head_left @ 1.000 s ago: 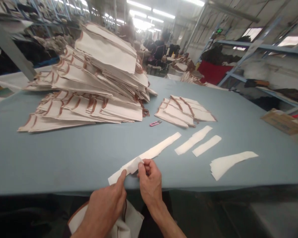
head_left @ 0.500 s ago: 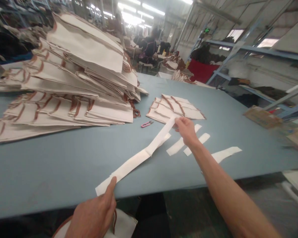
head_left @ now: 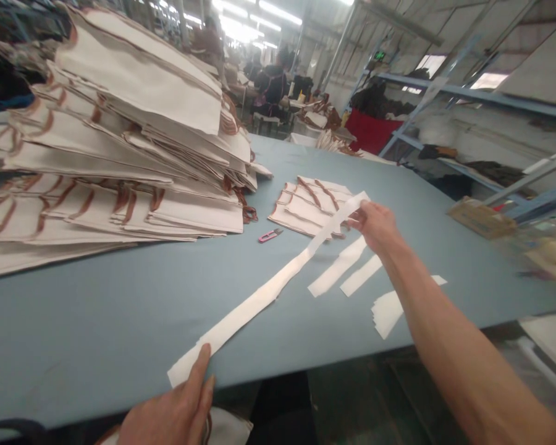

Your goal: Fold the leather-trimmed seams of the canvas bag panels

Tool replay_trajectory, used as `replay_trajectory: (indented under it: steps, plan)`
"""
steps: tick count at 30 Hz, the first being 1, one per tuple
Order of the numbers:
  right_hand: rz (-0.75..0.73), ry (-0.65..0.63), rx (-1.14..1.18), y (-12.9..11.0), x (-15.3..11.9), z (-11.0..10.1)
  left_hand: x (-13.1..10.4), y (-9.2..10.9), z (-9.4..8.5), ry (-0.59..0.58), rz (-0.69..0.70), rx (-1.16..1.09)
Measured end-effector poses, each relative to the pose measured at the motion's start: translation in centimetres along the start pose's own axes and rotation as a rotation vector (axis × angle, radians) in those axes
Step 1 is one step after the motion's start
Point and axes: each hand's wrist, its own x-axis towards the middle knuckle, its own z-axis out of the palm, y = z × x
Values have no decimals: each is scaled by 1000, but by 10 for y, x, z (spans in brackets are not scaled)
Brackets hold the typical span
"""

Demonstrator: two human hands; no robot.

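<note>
A long white fabric strip (head_left: 254,303) runs diagonally over the blue-grey table. The index finger of my left hand (head_left: 171,405) is stretched out and presses on its near end. My right hand (head_left: 375,227) pinches the strip near its far end, which is lifted off the table and curves upward. Two shorter white strips (head_left: 336,269) lie below my right hand. A fanned bunch of white strips (head_left: 387,312) is partly covered by my right forearm. Pink-handled thread snips (head_left: 270,235) rest beyond the long strip.
A tall stack of cream fabric pieces with brown edging (head_left: 167,148) fills the left side of the table (head_left: 97,321). A smaller pile of similar pieces (head_left: 301,207) lies near the middle. Shelves (head_left: 472,96) and a cardboard box (head_left: 482,217) are at right. A person (head_left: 271,83) sits far back.
My right hand has moved right and slightly away, drawing the strip's far part up and straighter. My left finger stays on the near end. The view has shifted a little.
</note>
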Motion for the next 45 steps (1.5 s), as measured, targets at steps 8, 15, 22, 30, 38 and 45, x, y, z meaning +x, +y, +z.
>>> replay_trajectory:
  steps: [8,15,22,30,38,45]
  plan:
    - [-138,-184,123,-65,-52,20,-7,-8,8,249,61,-250]
    - [-166,-420,188,-78,-160,54,-28,13,4,393,89,-716]
    - [-94,-533,378,-71,-276,80,-29,74,-7,101,155,-1664]
    - [230,-389,458,-4,-359,42,-63,71,-9,280,107,-2098]
    - [392,-174,426,68,-369,-15,-85,61,-23,419,-64,-1465]
    - [403,-59,364,123,-384,-43,-70,59,-14,349,-82,-1484]
